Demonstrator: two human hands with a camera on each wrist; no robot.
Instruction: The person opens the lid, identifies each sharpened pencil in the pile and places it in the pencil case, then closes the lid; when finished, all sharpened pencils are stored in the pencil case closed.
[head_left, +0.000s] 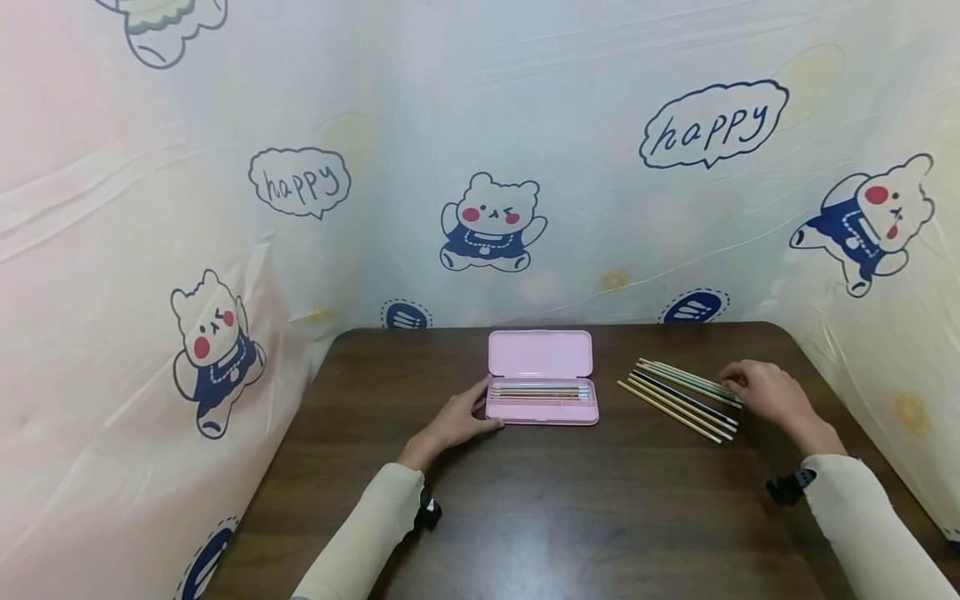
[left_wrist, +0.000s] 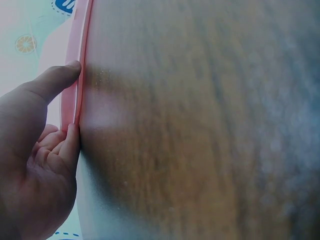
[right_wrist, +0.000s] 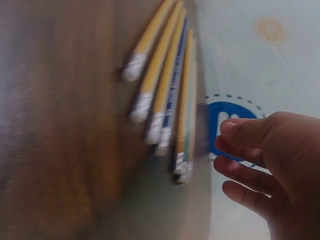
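The sleeves [head_left: 358, 533] fill the lower left and lower right of the frame. At centre, the left hand [head_left: 453, 418] grips the open case [head_left: 542, 367] at its left corner, fingers partly spread. On the counter [head_left: 540, 500], at right, the right hand [head_left: 774, 398] holds nothing, fingers parted, loosely bent, beside the pencils [head_left: 681, 406].

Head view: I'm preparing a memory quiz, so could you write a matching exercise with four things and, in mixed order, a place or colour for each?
Things:
1. pencil case
2. left hand
3. right hand
4. table

Places or colours:
A. beside the loose pencils
B. dark brown
C. pink
D. at the pencil case's left end

Pairs: 1-C, 2-D, 3-A, 4-B
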